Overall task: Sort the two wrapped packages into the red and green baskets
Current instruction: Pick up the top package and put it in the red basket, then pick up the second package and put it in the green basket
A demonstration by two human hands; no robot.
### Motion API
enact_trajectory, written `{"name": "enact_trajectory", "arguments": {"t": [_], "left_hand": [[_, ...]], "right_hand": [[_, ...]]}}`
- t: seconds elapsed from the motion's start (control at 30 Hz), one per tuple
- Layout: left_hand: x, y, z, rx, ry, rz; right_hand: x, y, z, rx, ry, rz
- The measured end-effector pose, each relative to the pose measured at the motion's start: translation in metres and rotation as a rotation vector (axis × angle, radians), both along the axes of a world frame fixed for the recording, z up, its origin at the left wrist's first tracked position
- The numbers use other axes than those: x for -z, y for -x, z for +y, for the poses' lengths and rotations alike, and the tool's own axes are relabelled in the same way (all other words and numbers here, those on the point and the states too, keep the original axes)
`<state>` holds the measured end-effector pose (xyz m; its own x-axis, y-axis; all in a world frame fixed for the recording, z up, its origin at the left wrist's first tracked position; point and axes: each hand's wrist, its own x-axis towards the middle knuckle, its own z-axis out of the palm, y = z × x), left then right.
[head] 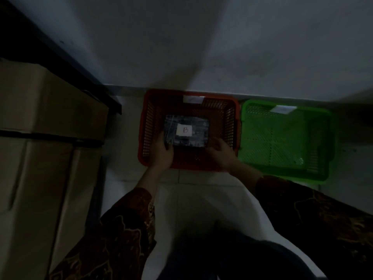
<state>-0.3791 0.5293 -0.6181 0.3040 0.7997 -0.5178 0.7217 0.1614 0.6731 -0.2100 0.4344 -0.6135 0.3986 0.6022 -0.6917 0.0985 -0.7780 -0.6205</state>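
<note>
Your left hand [162, 150] grips the wrapped package [186, 131] inside the red basket [146, 126] while your right hand [221, 152] hangs loose beside it; looks stiff and slick, so hold the short ends.

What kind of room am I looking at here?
Probably a dim storeroom or packing corner: stacked cardboard boxes on the left, a red basket and a green basket on a tiled floor against a bare wall.

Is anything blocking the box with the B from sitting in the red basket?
No. The wrapped package is already inside the red basket. The left hand grips its left edge; the right hand is by its right corner. Nothing else shows in that basket.
</note>
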Motion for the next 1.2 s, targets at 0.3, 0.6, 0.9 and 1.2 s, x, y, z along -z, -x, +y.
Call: {"name": "enact_trajectory", "arguments": {"t": [0.3, 0.6, 0.9, 1.2], "left_hand": [[-0.277, 0.007, -0.089, 0.414, -0.166, 0.156], [-0.508, -0.033, -0.198, 0.768, -0.500, 0.215], [-0.603, -0.159, -0.368, 1.161, -0.788, 0.075], [-0.614, -0.273, -0.538, 1.255, -0.894, 0.093]], "right_hand": [[-0.260, 0.021, -0.096, -0.246, -0.045, -0.267], [-0.509, 0.008, -0.241, -0.150, -0.048, -0.677], [-0.606, -0.064, -0.472, 0.122, 0.119, -1.034], [-0.621, -0.174, -0.665, 0.270, 0.207, -0.998]]}}
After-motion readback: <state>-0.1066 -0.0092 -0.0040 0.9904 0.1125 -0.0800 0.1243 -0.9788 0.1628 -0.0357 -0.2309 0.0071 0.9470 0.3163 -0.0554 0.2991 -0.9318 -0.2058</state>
